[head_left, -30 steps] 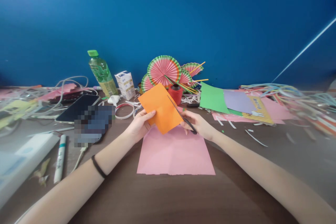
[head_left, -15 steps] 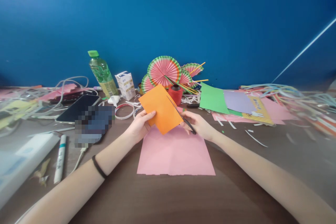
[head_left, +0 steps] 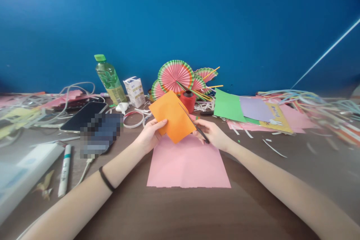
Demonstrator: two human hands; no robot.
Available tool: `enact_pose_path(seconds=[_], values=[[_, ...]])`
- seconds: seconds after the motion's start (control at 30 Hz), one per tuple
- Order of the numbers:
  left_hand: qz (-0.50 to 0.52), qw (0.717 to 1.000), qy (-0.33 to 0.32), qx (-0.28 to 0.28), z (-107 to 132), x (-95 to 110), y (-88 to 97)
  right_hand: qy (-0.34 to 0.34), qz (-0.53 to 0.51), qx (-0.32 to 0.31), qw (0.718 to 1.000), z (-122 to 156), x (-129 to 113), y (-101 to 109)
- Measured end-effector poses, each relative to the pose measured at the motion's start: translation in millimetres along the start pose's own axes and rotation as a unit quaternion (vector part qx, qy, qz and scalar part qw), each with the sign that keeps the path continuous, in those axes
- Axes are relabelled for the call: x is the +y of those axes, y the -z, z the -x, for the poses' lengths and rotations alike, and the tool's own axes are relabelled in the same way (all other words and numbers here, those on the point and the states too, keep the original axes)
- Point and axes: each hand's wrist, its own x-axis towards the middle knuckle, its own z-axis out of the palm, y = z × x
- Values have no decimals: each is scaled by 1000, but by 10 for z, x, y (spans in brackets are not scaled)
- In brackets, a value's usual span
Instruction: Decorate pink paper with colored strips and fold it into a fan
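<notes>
My left hand (head_left: 152, 134) pinches the left corner of an orange sheet of paper (head_left: 174, 118), thumb on top. My right hand (head_left: 213, 134) is closed round a pair of dark scissors (head_left: 201, 134); their blades lie along the sheet's right edge, and part of the handles is hidden by my fingers. Below the orange paper, a pink sheet (head_left: 188, 165) with a faint crease lies flat on the brown table (head_left: 180, 213).
Behind my hands stand a red spool (head_left: 188, 101) and pleated paper fans (head_left: 176, 76). To the left are a green bottle (head_left: 110, 78), a small carton (head_left: 135, 92), phones (head_left: 84, 116) and a marker (head_left: 64, 170). Green paper (head_left: 229, 105) and purple paper (head_left: 254, 109) lie at right.
Almost nothing differs. The scissors' handle end in my right hand has shifted very slightly; the orange paper and my left hand stay in place.
</notes>
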Motion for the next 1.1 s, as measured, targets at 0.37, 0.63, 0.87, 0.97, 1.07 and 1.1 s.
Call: enact_pose_path(seconds=[0.37, 0.63, 0.87, 0.97, 1.07, 1.1], values=[[-7, 1000, 2, 19, 25, 8, -44, -12, 3, 10, 1000, -6, 2, 0], [-12, 1000, 2, 17, 34, 13, -54, -8, 16, 18, 1000, -6, 31, 1], [-23, 999, -5, 22, 38, 16, -34, -4, 28, 15, 999, -12, 58, 18], [-23, 999, -8, 23, 31, 42, -34, 3, 34, 10, 999, -11, 84, 32], [-27, 999, -9, 45, 32, 70, -46, 0, 32, 6, 999, -7, 90, 33], [-31, 998, -9, 51, 35, 75, -50, -3, 28, 2, 1000, -5, 85, 30]])
